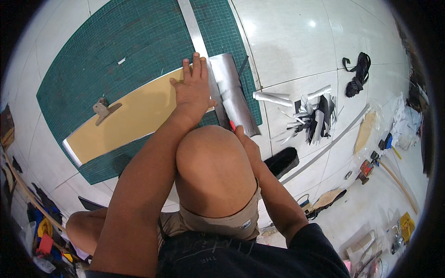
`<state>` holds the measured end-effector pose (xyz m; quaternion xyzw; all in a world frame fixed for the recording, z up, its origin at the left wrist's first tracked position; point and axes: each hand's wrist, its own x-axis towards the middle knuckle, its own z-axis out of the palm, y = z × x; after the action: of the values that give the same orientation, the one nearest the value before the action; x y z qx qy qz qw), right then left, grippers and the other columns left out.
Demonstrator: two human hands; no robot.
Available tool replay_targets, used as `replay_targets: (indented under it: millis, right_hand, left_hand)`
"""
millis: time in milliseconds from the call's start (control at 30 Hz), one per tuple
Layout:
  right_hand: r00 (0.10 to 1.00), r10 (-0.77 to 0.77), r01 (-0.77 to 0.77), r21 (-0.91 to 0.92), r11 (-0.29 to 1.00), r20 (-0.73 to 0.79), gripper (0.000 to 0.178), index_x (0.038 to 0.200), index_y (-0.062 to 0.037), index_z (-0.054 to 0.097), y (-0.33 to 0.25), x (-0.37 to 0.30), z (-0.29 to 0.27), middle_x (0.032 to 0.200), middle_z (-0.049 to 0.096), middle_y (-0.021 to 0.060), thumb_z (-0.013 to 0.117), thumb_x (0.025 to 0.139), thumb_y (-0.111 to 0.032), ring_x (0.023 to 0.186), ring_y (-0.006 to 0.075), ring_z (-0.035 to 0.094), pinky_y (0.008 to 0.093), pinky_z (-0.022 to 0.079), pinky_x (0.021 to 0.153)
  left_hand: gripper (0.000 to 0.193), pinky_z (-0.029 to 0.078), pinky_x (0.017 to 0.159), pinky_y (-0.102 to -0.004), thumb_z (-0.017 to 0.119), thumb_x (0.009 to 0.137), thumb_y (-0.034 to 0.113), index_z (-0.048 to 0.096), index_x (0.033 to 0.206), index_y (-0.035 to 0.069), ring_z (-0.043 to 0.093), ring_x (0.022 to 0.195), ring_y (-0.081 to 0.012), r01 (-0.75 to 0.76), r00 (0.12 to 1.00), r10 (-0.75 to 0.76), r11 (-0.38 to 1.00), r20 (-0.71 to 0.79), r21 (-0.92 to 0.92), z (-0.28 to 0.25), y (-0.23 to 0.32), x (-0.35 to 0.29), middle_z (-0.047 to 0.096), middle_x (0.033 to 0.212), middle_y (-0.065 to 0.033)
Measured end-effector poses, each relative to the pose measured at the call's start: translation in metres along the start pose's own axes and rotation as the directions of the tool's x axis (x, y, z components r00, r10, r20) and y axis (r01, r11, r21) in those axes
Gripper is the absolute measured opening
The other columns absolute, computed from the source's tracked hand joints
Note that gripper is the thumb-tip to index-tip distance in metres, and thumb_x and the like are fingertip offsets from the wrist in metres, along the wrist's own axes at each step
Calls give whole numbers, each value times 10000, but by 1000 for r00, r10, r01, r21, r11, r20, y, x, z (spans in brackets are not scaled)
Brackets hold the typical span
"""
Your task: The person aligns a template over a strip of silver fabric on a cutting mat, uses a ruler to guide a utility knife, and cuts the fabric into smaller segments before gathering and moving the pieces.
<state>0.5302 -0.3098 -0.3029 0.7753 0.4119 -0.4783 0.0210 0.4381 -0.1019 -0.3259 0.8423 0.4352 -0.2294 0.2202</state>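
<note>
My left hand (193, 90) lies flat with fingers spread, pressing on a long metal ruler (193, 28) and the edge of a tan board (139, 109). Silver material borders the board, and a metal bulldog clip (106, 110) grips its upper edge. Beside the ruler, a silver sheet (234, 88) curls over the cutting mat's right side. My right hand (247, 142), partly behind my raised knee, is closed around a red-handled cutter (232, 125) at the ruler's lower end. The cutter's blade is hard to make out.
The green cutting mat (139, 51) rests on a white tiled floor. To the right lie silver and black scraps (315, 116), a bundle of black straps (359, 76), a black brush-like object (282, 162) and a long grey strip (329, 143). Assorted clutter (44, 231) fills the lower left.
</note>
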Motion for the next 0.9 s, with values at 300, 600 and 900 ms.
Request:
replay_targets:
  millis: [300, 600, 900]
  right_hand:
    - [995, 100, -100, -20, 995, 12, 188, 1045, -36, 380, -4, -21, -19, 869, 655, 298, 474, 953, -171, 772, 492, 648, 579, 506, 669]
    - [916, -123, 175, 104, 979, -382, 220, 1044, -15, 406, -63, 90, -36, 863, 643, 303, 489, 961, -201, 770, 500, 637, 581, 498, 678]
    - [866, -220, 258, 24, 966, -450, 217, 1057, -9, 405, -60, 105, -30, 850, 654, 267, 491, 948, -176, 757, 457, 658, 546, 525, 665]
  left_hand:
    - [1268, 439, 1003, -649, 867, 630, 509, 115, 1538, 41, 165, 1482, -374, 8, 998, -11, 999, 62, 47, -4, -1, 1, 60, 1627, -137]
    - [1017, 420, 1022, -644, 677, 836, 512, 126, 1553, 48, 162, 1496, -334, 9, 1000, -9, 998, 3, 65, -1, 3, 3, 75, 1636, -112]
    - [805, 421, 1017, -646, 556, 938, 366, 142, 1552, 50, 170, 1495, -335, 14, 999, -17, 996, 31, 87, -6, 6, 3, 77, 1635, -115]
